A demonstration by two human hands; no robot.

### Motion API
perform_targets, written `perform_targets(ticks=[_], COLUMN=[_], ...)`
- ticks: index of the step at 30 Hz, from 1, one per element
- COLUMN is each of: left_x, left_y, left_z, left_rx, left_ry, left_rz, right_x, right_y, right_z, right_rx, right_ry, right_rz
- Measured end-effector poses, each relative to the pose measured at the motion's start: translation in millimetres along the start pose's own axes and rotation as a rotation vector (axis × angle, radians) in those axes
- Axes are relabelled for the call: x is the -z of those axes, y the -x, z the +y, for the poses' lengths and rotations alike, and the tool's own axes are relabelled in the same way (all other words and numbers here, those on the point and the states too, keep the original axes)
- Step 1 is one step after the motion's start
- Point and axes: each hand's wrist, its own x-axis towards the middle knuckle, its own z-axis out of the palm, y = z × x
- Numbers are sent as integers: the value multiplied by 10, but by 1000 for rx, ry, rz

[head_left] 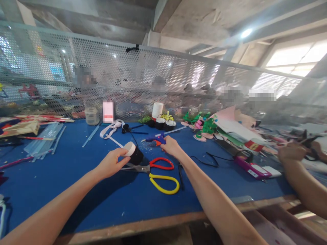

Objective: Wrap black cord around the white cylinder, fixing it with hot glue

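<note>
My left hand (111,163) grips a small cup (136,154) with a dark outside and a white rim, tilted on its side above the blue table. A thin black strand rises from the cup, and white ribbon (116,141) runs down to its rim. My right hand (171,146) is closed around a blue glue gun (158,139) with an orange trigger, its nozzle pointing left. Just below the cup lie open scissors (150,168) with one red and one yellow handle; their blades are partly hidden by my left hand and the cup.
Clear glue sticks (42,139) lie at left near a glass jar (92,116). Behind are stacked white cups (157,110) and small black buckets (160,123). Green craft pieces (208,126) stand right of centre. A purple device (251,169) lies near another person's hand (291,153).
</note>
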Motion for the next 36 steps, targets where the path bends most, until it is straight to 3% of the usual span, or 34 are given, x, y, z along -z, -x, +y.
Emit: perform_targets(ticks=[4, 7, 12, 16, 21, 26, 36], left_x=[6, 13, 5, -9, -13, -25, -32], left_y=[-4, -13, -33, -43, -41, -43, -50], left_z=[-10, -25, -94, -131, -124, -151, -156], left_rx=[63, 103, 135, 133, 156, 148, 137], left_ry=[98, 139, 191, 250, 228, 230, 216], left_rz=[-54, -52, -31, -35, -25, -27, -25], right_x=[167, 209, 103, 68, 110, 123, 59], right_y=[31, 169, 455, 574, 645, 671, 678], right_z=[-122, -238, -362, -391, -427, -451, -467], right_rx=[41, 90, 196, 276, 237, 364, 391], right_ry=[-289, -609, -705, -623, -397, -152, -2], right_rz=[116, -8, -196, -287, -223, -115, -86])
